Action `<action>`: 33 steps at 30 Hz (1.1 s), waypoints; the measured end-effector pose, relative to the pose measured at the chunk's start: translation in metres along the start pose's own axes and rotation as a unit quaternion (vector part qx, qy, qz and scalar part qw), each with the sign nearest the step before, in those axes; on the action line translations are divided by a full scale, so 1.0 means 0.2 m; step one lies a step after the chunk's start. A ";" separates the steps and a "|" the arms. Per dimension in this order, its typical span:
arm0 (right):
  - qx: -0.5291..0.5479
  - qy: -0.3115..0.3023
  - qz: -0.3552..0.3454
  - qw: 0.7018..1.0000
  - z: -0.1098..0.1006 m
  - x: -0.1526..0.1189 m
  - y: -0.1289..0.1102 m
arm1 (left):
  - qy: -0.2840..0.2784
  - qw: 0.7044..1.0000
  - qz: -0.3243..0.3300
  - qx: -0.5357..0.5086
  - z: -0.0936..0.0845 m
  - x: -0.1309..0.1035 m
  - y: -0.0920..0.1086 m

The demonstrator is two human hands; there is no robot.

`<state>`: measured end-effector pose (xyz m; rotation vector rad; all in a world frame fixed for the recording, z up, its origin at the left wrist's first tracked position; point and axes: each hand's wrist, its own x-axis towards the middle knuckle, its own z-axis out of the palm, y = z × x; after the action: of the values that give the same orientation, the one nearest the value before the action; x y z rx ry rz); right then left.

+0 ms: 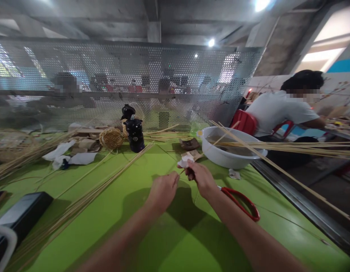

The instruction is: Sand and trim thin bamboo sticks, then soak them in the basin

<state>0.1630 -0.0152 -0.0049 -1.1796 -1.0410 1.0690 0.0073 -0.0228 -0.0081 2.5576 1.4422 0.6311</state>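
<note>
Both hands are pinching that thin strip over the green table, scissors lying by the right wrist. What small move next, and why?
Probably draw the thin strip a little further through the fingers. The left hand and right hand are closed close together around it above the green table, so grip seems secure. The red-handled scissors lie untouched beside the right forearm, within reach if trimming is needed.

Both hands [182, 185] pinch a thin reed [192, 163]; red scissors [243, 204] beside.

Green table [169, 241], w/ reed bundle [87, 196], white basin [228, 153], red scissors [243, 204], black bottle [134, 134], small basket [112, 138]
</note>
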 end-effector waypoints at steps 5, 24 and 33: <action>-0.028 -0.044 0.002 0.999 0.06 -0.05 0.02 | 0.001 1.000 0.001 -0.003 0.00 0.00 0.00; -0.015 -0.013 -0.017 1.000 -0.01 0.00 -0.02 | -0.002 0.998 -0.006 -0.059 -0.01 0.01 -0.01; -0.029 -0.020 -0.016 0.999 0.01 0.00 0.00 | 0.005 0.995 -0.004 -0.096 -0.01 0.01 -0.01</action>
<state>0.1601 -0.0154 -0.0052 -1.1886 -1.1247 1.0465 0.0055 -0.0203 -0.0068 2.4027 1.3250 0.7443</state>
